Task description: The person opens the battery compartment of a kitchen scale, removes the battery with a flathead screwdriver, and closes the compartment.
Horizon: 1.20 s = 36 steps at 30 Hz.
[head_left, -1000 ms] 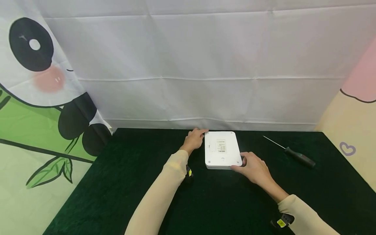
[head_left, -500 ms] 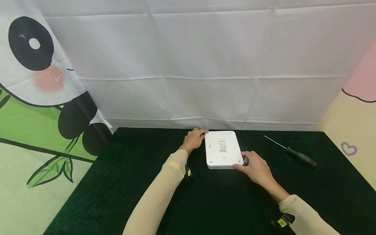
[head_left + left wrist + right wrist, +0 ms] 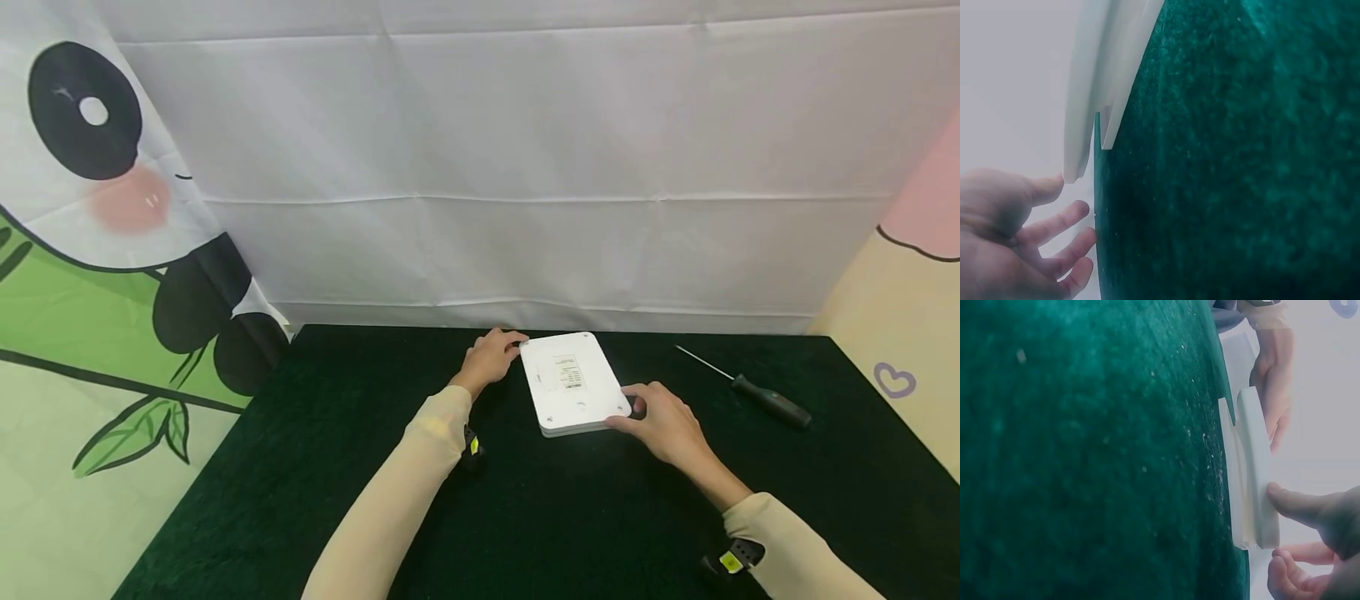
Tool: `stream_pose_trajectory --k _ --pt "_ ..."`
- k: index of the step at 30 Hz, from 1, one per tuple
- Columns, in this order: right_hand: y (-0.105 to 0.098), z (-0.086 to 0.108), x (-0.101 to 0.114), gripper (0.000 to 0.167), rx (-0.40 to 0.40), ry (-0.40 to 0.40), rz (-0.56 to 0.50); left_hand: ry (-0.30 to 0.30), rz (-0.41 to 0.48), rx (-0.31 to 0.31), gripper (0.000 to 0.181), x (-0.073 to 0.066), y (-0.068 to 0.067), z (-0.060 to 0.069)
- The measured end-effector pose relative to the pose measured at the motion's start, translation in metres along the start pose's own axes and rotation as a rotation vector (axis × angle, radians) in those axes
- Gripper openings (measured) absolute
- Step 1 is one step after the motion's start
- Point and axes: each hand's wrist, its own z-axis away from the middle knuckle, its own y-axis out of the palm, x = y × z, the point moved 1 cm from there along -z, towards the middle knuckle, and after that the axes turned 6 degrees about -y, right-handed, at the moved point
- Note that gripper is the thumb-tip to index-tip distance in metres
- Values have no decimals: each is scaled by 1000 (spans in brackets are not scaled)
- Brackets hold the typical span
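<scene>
A white flat rectangular device (image 3: pixel 558 396) with rounded corners lies on the dark green cloth in the head view. Its upward face bears a printed label and small screws at the corners. From the side, in the right wrist view, the white device (image 3: pixel 1259 469) shows two layers with a narrow gap. My left hand (image 3: pixel 487 358) touches its far left corner with an extended finger; in the left wrist view the other fingers of that hand (image 3: pixel 1016 231) are loosely bent. My right hand (image 3: pixel 663 421) pinches the near right corner between thumb and forefinger.
To the right lies a screwdriver (image 3: pixel 768 400) with a dark handle, its shaft pointing to the far left. A white fabric wall (image 3: pixel 480 167) rises behind the table's back edge. Printed cartoon fabric (image 3: pixel 150 358) hangs at the left side.
The white device has turned counterclockwise, its near end swinging to the right. My right hand has moved slightly right with it; my left hand has shifted a little left. The screwdriver lies as before.
</scene>
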Motion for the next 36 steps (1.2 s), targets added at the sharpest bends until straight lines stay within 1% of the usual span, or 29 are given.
stream_pose_trajectory --k 4,9,13,17,22,27,32,36 --pt "-2 -1 -3 60 2 1 0 11 17 -9 30 2 -4 4" --pt "-5 -2 -8 56 9 2 2 22 24 -45 26 5 -6 6" --pt "-8 -4 -12 54 11 -2 0 7 40 -82 22 7 -6 8" --pt "-11 -6 -16 52 7 -14 -8 -5 54 -103 19 8 -6 10" --pt "-13 -8 -19 50 6 -18 -8 -15 58 -111 17 10 -8 13" --pt "-16 -13 -23 49 14 -23 -2 -19 56 -99 16 14 -10 16" --pt "-18 -20 -28 49 42 -20 -12 -25 66 -81 15 16 -12 23" --pt "-20 -25 -34 49 72 -22 -34 -7 48 -80 15 17 -13 30"
